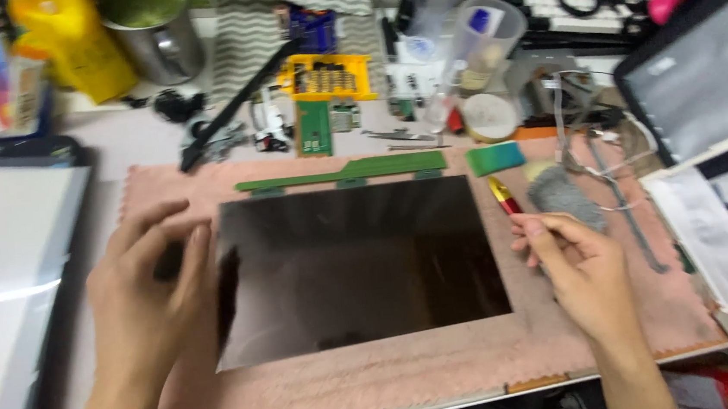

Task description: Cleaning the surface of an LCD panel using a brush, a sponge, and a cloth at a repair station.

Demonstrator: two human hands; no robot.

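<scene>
While the head view blurs our left side, we list what it shows:

Head view, panel: a bare dark display panel (360,265) lies flat on a pink mat (395,375), its green driver strip (340,173) along the far edge.

Left hand: our left hand (150,286) rests on the panel's left edge, fingers loosely spread and curled over it; it seems to press rather than grip, though motion blur leaves that unsure.

Right hand: our right hand (572,257) sits just beside the panel's right edge, fingers half closed with the thumb against the forefinger, nothing visibly held.

Near the right hand: a red and yellow tool (503,193), a grey wad of cloth (564,197) and a green block (495,158).

Behind the mat: a yellow screwdriver bit case (325,78), a small green circuit board (315,127), a steel cup (156,35).

Risk: we judge the glass could crack or the strip's flex joints tear if one edge is lifted or pushed unevenly; fingertips on the face would leave smudges.
</scene>
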